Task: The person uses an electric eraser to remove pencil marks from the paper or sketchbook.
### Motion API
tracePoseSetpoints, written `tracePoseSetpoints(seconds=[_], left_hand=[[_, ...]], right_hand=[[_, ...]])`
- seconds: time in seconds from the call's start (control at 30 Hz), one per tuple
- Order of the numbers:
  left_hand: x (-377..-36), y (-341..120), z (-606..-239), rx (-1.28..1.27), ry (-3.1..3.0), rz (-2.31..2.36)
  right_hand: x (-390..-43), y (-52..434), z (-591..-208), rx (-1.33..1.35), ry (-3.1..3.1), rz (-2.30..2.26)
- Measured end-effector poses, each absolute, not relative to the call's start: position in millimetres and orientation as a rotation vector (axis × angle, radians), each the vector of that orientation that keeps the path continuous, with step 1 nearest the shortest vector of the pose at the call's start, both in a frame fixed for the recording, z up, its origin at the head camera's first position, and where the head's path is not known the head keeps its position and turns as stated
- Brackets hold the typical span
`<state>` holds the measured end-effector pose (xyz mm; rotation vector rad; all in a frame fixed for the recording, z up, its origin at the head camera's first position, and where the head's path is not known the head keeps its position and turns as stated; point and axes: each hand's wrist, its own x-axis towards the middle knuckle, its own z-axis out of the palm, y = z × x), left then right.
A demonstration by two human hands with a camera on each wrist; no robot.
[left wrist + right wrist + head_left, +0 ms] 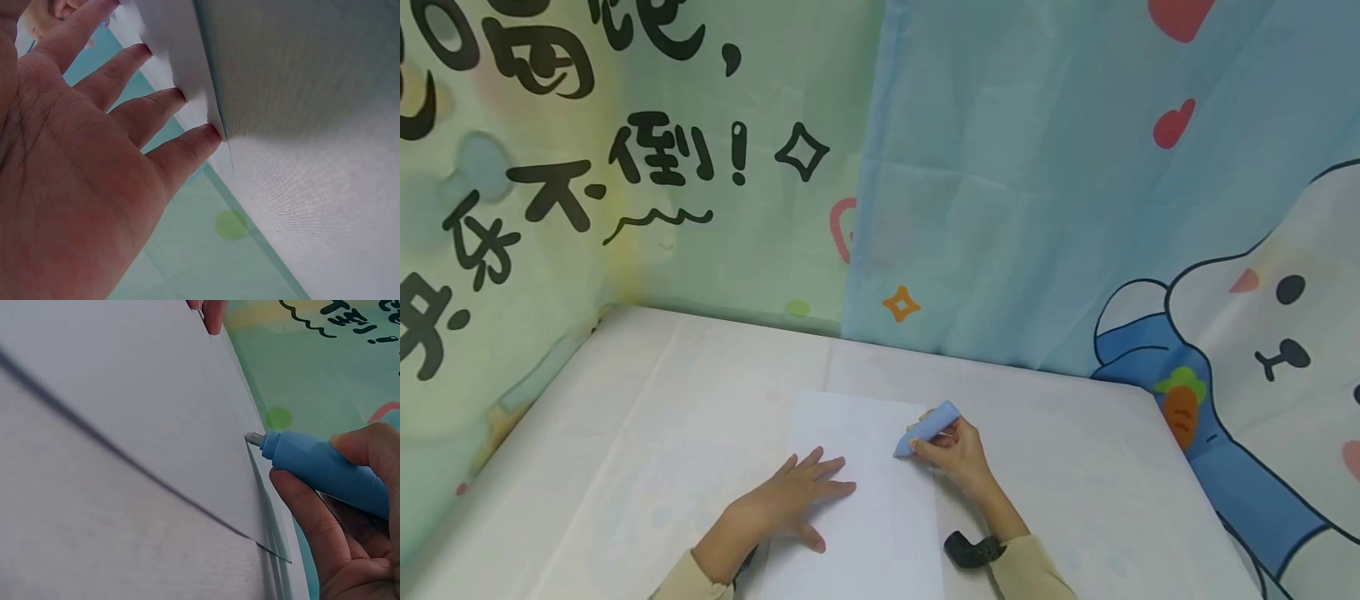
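Note:
A white sheet of paper [872, 517] lies on the white-covered table. My left hand [797, 500] rests on its left part, fingers spread; in the left wrist view the fingertips [209, 131] touch the sheet. My right hand [964, 458] pinches a thick light-blue pen-shaped tool [928, 429] between thumb and fingers, tilted over the sheet's right side. Its narrow grey tip [253, 438] meets the paper in the right wrist view. From that tip a slit-like line runs to the sheet's edge, where the edge [187, 499] looks broken and slightly offset.
The white tabletop [662, 433] extends around the sheet to its back edge. Behind stand printed cloth backdrops, one green with black writing [662, 150], one blue [1000, 208] with a white cartoon animal at right. A black wrist strap [973, 552] sits on the right wrist.

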<state>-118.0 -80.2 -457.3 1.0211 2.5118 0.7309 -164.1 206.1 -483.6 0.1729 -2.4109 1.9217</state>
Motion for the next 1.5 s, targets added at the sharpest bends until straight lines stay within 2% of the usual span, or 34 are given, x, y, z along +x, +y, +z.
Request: tracePoseSetpoints(seconds=[1.0,1.5], left_hand=[[-120.6,-79.8,-461.9,1.019,2.516,0.724],[-119.7,-79.2,-460.1,0.997,2.514,0.709]], right_hand=[[-169.6,203.7,-481.1,0.115,-2.405,1.942],[-161.6,203.3,-477.5,0.078,-2.446,1.942]])
